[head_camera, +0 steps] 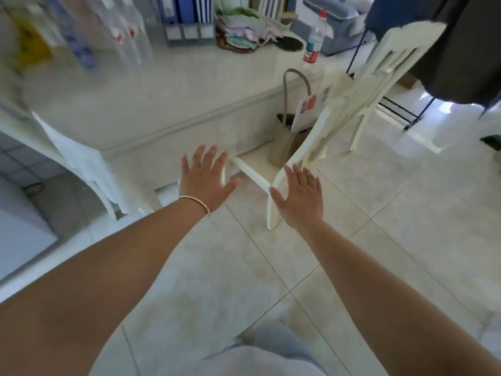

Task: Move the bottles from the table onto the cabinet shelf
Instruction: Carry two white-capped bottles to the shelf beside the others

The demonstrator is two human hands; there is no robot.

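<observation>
The pale tabletop (168, 85) carries a blurred cluster of clear bottles (127, 36) at its far left and one red-capped bottle (314, 40) upright at the far right corner. A chair (349, 104) stands beside it. Left hand (204, 177) and right hand (299, 195): each grip spread apart, holding nothing. Judged light, thin-walled and slick; take each around mid-body.

Clear bottles (127, 36) at upper left, smeared by motion blur, count unreadable; chair (349, 104) back blurred; bottle (314, 40) label print illegible.
</observation>
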